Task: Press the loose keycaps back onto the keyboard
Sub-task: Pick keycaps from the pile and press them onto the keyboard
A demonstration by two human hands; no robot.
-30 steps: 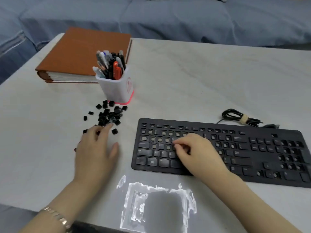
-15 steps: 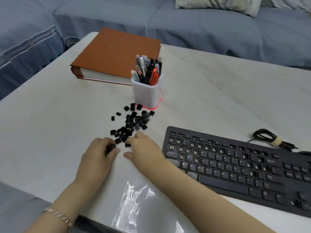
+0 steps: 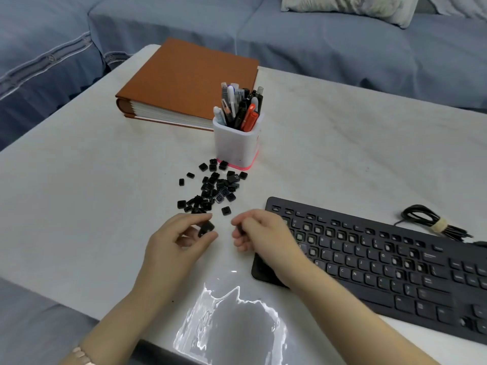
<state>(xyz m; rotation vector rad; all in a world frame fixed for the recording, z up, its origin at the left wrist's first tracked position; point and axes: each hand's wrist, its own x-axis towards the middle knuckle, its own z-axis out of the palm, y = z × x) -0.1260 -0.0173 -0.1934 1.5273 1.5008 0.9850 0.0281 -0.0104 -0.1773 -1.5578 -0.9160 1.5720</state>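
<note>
Legends: the keyboard (image 3: 382,264) carries white letters, and R, T, Y, F, G, H, J, K, L, C, N and M are readable. Several positions in its upper left rows show bare sockets. A faint red mark on the pen holder (image 3: 235,146) is unreadable.

Containers: the white pen holder, pink at the base, stands upright and is packed with pens and markers (image 3: 241,109).

Task parts: the loose keycaps (image 3: 216,191) lie scattered on the table (image 3: 355,143) just in front of the pen holder, left of the keyboard.

Hands: my left hand (image 3: 179,248) pinches one black keycap (image 3: 206,228) between thumb and forefinger, near the pile. My right hand (image 3: 263,238) is above the keyboard's left end, fingers curled on a small dark piece (image 3: 238,228), mostly hidden.

Surroundings: the table is pale and marbled. It also carries a brown album (image 3: 189,77), a bundled black cable (image 3: 427,222) and a glossy clear sheet (image 3: 232,320). A blue sofa (image 3: 316,43) with a cushion (image 3: 342,6) stands behind.
</note>
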